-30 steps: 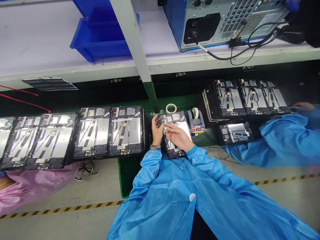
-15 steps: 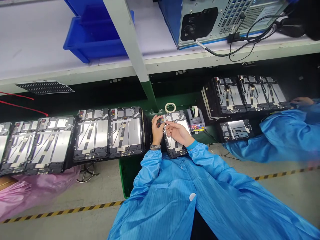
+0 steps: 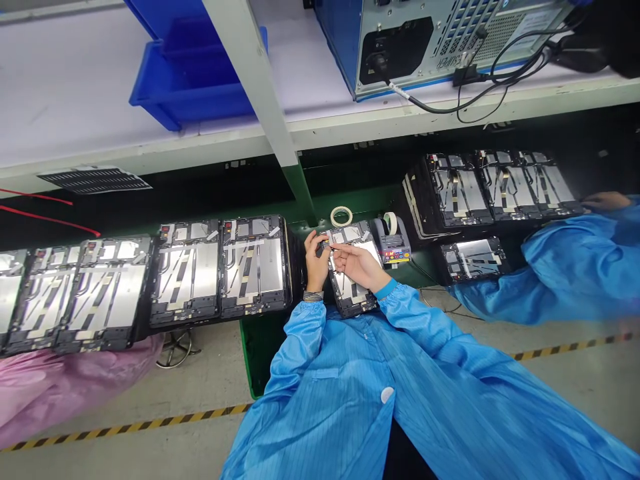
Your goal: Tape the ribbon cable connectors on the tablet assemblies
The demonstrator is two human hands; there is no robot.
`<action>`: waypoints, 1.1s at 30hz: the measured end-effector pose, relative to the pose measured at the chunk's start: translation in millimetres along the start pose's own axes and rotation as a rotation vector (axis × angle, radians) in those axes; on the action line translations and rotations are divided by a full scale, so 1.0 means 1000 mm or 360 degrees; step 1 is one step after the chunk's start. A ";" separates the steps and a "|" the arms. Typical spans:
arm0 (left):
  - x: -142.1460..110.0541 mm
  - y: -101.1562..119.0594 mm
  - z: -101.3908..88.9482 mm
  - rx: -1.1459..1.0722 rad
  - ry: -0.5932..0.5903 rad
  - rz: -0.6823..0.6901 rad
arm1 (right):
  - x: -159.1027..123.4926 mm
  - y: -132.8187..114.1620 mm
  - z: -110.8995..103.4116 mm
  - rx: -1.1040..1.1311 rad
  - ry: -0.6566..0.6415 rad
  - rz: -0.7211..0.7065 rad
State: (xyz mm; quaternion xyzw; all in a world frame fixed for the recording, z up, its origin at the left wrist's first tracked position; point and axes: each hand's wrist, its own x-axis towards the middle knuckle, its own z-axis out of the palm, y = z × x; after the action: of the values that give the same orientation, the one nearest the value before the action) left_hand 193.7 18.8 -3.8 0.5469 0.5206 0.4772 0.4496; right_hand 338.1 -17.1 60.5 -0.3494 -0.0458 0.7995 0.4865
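Beyond your tape dispenser [image 3: 395,241], you can read "SUPER" on the metal rear panel [image 3: 430,79] of the computer case. On the dispenser itself, the red display [image 3: 393,253] is too small for you to read.

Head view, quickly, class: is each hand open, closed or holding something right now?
Left hand: curled at the opened device's upper-left corner; grip cannot be told.
Right hand: over it, fingertips together; too small to tell.
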 end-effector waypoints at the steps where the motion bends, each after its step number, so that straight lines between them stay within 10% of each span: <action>1: 0.000 0.001 0.000 -0.0001 0.0001 0.0006 | 0.000 0.000 0.000 0.0010 0.0002 -0.0001; 23: 0.001 0.003 -0.007 0.0253 -0.0038 0.0065 | -0.015 -0.014 0.010 0.0084 0.0002 0.0140; 33: 0.001 0.004 -0.008 0.0288 -0.0062 0.0051 | -0.001 -0.038 -0.009 -0.2617 0.0025 -0.1053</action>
State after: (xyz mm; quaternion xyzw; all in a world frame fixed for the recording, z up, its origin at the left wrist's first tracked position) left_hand 186.3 19.9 1.2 0.6027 0.5439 0.4246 0.4008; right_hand 372.8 -0.3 69.8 -0.5627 -0.7013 0.3295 0.2879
